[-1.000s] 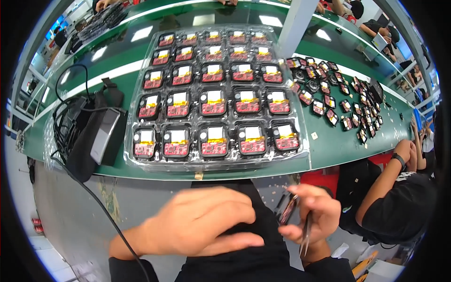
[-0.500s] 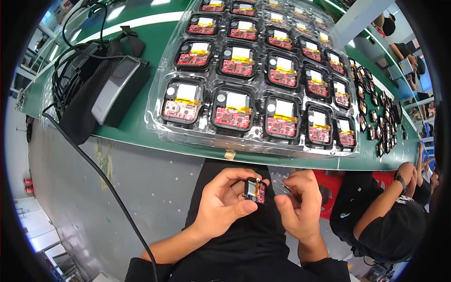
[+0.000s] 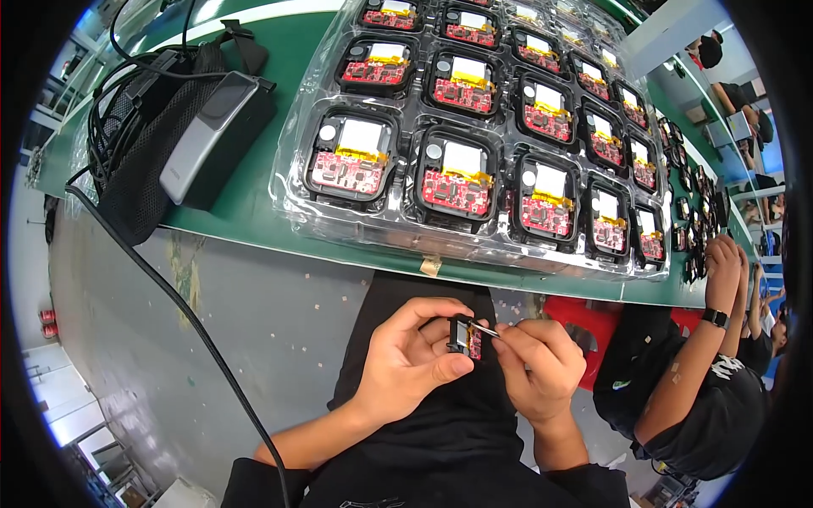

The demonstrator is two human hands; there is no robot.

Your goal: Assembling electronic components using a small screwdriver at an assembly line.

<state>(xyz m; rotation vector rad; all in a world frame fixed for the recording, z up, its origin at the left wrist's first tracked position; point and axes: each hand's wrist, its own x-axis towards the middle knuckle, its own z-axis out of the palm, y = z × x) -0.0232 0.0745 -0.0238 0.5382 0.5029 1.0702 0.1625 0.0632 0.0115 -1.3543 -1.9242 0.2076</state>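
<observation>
Above my lap, my left hand [image 3: 405,366] holds a small black watch case [image 3: 463,337] by its edges between thumb and fingers. Its open side shows a red circuit board, a silvery part and yellow tape. My right hand [image 3: 544,371] is closed around slim metal tweezers [image 3: 485,329]. Their tip reaches the upper part of the case, near the board; whether it grips anything there is too small to tell. Beyond my hands, a clear plastic tray [image 3: 356,222] on the table carries rows of similar black cases with red boards, white blocks and yellow tape.
The green table [image 3: 229,216] has a pale front edge. A grey-and-black device [image 3: 207,140] lies at the left beside a mesh pouch and coiled cables. A black cable [image 3: 182,296] hangs down past my left arm. At the right sits a co-worker [image 3: 703,415] near a red stool [image 3: 580,326].
My right hand has brought the tweezers leftward onto the watch case. The view has shifted slightly, and the co-worker's arms have risen toward the table.
</observation>
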